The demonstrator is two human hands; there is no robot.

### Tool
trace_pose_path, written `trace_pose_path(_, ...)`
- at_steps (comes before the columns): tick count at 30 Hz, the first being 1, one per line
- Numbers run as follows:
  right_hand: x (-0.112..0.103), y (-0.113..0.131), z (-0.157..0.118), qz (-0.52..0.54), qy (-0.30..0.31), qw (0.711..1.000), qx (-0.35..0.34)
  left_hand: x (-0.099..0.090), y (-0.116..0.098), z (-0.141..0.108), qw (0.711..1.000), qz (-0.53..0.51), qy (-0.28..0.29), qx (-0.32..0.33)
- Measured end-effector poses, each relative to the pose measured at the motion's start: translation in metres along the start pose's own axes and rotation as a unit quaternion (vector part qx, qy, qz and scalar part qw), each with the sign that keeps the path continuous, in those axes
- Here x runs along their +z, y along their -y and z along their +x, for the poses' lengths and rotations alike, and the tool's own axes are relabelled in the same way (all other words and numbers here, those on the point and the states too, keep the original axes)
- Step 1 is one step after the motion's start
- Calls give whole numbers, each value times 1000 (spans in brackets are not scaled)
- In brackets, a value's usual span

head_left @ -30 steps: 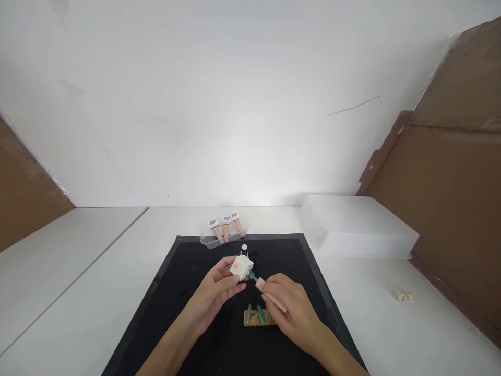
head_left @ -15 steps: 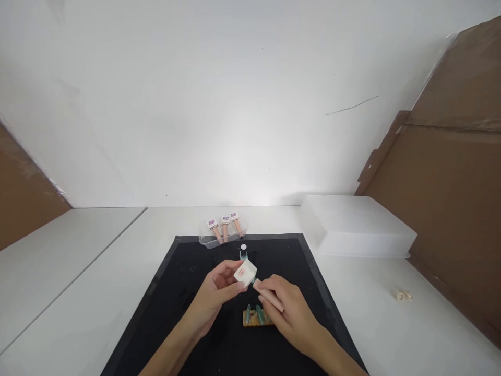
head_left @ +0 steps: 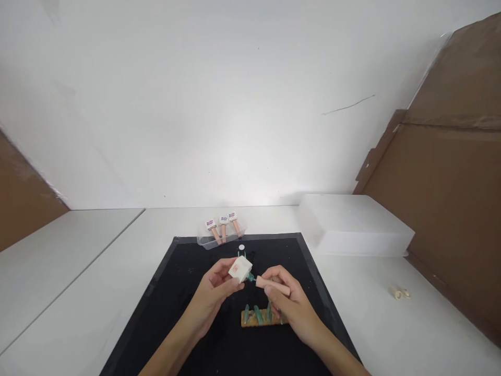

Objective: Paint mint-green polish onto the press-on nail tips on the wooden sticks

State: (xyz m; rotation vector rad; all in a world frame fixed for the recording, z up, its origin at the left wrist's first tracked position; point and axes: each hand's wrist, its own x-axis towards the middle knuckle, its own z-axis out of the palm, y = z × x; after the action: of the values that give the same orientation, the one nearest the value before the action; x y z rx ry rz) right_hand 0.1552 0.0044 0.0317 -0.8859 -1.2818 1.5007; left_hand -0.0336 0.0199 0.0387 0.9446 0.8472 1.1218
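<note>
My left hand grips a white square bottle with red print, tilted toward the right. Between the hands, a green piece shows at the bottle's mouth. My right hand is closed on a pale pink cylindrical handle, whose left end is just apart from the green piece, joined by a thin stem. Below lies a yellow-brown strip bearing several green pointed pieces, its right end partly behind my right hand. Past the bottle stands a small item with a white round top.
A clear tray at the back holds three pink-handled items with white printed heads. The hands are over a black mat. A white box sits back right, with small cream rings in front and cardboard beside.
The pink handle has moved right, away from the bottle, and turned flatter. More of the green piece shows. My right hand has shifted, uncovering more of the strip.
</note>
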Motion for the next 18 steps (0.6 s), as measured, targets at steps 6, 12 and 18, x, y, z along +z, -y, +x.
trace_pose_path(6, 0, 8, -1, 117, -44, 992, 1, -7, -3, 6, 998, 7, -59, 19)
trace_pose_path(12, -1, 8, 0, 167, -30, 986, 4, -4, 0, 8, 991, 103, -66, 46)
trace_pose_path(18, 1, 9, -1, 144, -39, 989, 6, -3, -1, 7, 995, 75, -62, 23)
